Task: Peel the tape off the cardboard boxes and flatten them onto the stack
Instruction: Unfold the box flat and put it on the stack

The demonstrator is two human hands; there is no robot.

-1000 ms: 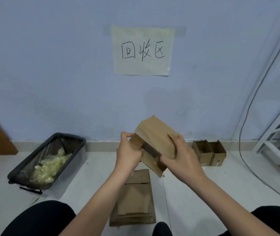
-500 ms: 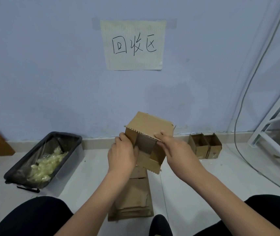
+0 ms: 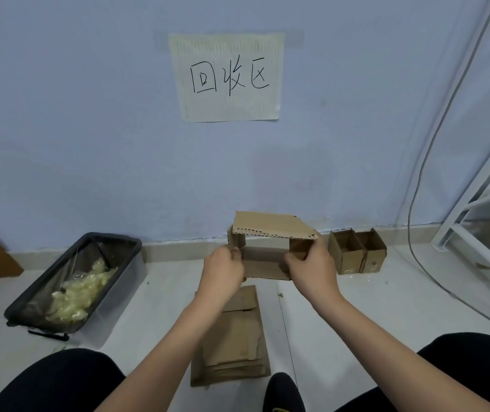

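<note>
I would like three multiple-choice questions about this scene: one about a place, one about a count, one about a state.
1. Where is the black bin with the crumpled tape?
A. on the floor at the left
B. on the white rack
C. on the flattened stack

2. How many open small boxes stand by the wall at the right?
A. one
B. two
C. four

3. In what state is the cardboard box in the hands?
A. taped shut
B. flat on the stack
C. open, held up by both hands

Answers: 1 A, it sits left of the stack. 2 B, two stand side by side. 3 C, left hand and right hand grip its ends, and one sees through it.
</note>
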